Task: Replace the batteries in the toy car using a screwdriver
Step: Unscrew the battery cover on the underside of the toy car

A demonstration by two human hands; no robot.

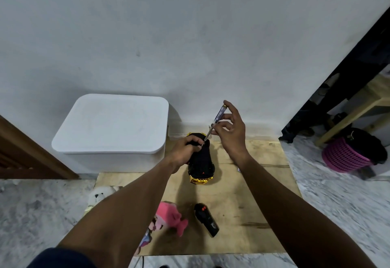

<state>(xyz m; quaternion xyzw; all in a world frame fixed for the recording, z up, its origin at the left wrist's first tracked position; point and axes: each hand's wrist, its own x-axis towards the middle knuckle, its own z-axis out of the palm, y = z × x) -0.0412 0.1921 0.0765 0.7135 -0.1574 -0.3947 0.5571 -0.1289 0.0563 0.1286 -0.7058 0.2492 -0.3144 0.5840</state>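
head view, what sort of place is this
Most likely a room in a home, with the work done at floor level: a marble-look floor, a pink plush toy, a white storage box against the wall, and a pink basket off to the side.

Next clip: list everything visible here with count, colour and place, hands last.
black-and-gold toy car: one, black with gold ends, mid-board
clear-handled screwdriver: one, clear handle, tip at the car
plywood board: one, pale brown, on the marble floor
remote control: one, black, near end of the board
plush toy: one, pink, left of the remote
plush bear: one, white, board's left edge
lidded plastic box: one, white, by the wall
basket: one, magenta, right
left hand: grips the car
right hand: pinches the screwdriver
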